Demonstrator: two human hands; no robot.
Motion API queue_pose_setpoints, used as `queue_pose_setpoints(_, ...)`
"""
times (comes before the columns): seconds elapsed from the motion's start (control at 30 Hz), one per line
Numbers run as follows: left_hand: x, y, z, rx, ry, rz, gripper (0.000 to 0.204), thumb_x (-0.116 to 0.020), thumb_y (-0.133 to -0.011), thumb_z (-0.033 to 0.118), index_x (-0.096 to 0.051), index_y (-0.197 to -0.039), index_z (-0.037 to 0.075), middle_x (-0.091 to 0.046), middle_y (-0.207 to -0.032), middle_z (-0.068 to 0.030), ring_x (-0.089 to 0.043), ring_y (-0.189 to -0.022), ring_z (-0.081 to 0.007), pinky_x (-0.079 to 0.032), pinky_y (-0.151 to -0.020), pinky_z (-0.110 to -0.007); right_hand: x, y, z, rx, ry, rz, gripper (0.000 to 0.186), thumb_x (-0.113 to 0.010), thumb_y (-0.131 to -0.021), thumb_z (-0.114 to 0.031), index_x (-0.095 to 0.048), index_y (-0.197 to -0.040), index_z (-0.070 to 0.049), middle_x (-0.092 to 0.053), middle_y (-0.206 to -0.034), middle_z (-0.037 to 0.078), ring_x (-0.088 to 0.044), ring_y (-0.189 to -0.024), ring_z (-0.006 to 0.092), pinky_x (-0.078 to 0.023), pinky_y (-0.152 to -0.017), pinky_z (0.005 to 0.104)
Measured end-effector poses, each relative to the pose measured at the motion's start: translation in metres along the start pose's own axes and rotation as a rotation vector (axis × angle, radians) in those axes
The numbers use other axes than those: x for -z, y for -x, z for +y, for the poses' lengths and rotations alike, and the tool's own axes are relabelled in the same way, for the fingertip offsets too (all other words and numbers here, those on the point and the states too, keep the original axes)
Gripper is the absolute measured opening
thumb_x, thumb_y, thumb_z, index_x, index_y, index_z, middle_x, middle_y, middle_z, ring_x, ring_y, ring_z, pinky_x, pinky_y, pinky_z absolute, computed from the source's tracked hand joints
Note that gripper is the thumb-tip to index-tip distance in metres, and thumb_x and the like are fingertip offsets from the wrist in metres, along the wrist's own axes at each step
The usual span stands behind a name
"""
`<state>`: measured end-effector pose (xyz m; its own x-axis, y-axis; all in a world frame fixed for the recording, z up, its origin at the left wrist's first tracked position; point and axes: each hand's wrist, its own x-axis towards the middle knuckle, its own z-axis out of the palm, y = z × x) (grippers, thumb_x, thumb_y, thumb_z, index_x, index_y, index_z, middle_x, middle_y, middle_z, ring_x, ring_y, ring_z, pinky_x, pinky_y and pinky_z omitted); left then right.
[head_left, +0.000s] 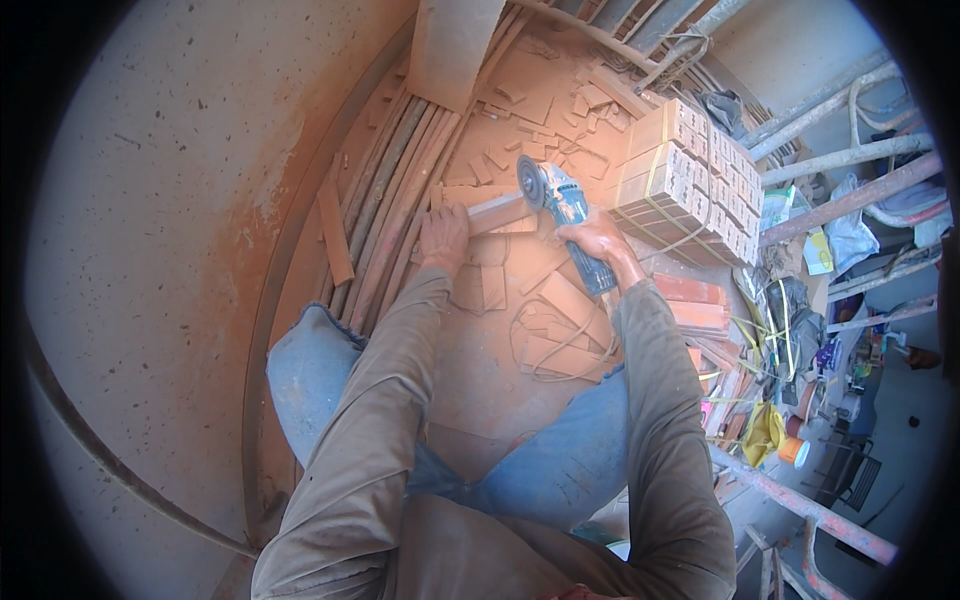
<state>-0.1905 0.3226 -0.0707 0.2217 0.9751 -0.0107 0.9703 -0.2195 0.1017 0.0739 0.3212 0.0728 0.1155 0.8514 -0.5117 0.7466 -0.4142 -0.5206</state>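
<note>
My right hand (600, 240) is wrapped around the body of a blue angle grinder (568, 203). Its grey disc (531, 182) stands close to the right end of a long, narrow tile strip (497, 213); whether it touches, I cannot tell. At the strip's left end, my left hand (444, 238) holds it down with bent fingers, and the thumb is not clearly seen. Beneath and beside the strip lie more flat reddish tile pieces (494, 287), coated in orange dust. A thin cable (520, 330) loops over the cut pieces below the grinder.
Long pipes and strips (400, 200) lie along the wall at left. A strapped stack of tiles (685, 180) stands right of the grinder, with reddish blocks (690, 303) nearer me. Scaffold tubes (850, 160) and bags (850, 225) crowd the right. Broken tiles (580, 160) litter the dusty floor beyond.
</note>
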Motion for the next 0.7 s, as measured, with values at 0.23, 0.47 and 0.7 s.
queue_pose_setpoints(0.23,-0.003,0.0,0.0,-0.002,-0.007,0.015,0.013,-0.061,-0.09,0.01,-0.056,-0.101,0.01,-0.067,-0.1,-0.0142,-0.065,-0.099,-0.0301,-0.047,-0.087,-0.04,-0.003,-0.009,0.008,-0.001,-0.013,0.004,0.049,-0.08,-0.066,-0.033,-0.072,-0.099,0.003,-0.073,-0.09,0.02,-0.072,-0.086,0.0312,-0.054,-0.079,0.0399)
queue_pose_setpoints(0.47,-0.003,0.002,-0.001,-0.009,-0.021,0.022,0.012,-0.061,-0.09,0.01,-0.055,-0.101,0.01,-0.067,-0.1,-0.0139,-0.065,-0.098,-0.0296,-0.047,-0.087,-0.04,0.001,-0.001,0.001,0.016,-0.015,-0.017,0.049,-0.081,-0.066,-0.033,-0.072,-0.099,0.003,-0.074,-0.092,0.02,-0.072,-0.086,0.0314,-0.054,-0.078,0.0398)
queue_pose_setpoints(0.7,-0.002,0.003,0.0,-0.007,-0.019,0.028,0.012,-0.061,-0.09,0.01,-0.055,-0.101,0.01,-0.066,-0.1,-0.0146,-0.064,-0.1,-0.0299,-0.047,-0.087,-0.04,-0.004,-0.01,0.017,0.04,0.0,0.009,0.045,-0.082,-0.07,-0.03,-0.07,-0.098,0.003,-0.072,-0.085,0.015,-0.069,-0.078,0.0237,-0.053,-0.073,0.0378)
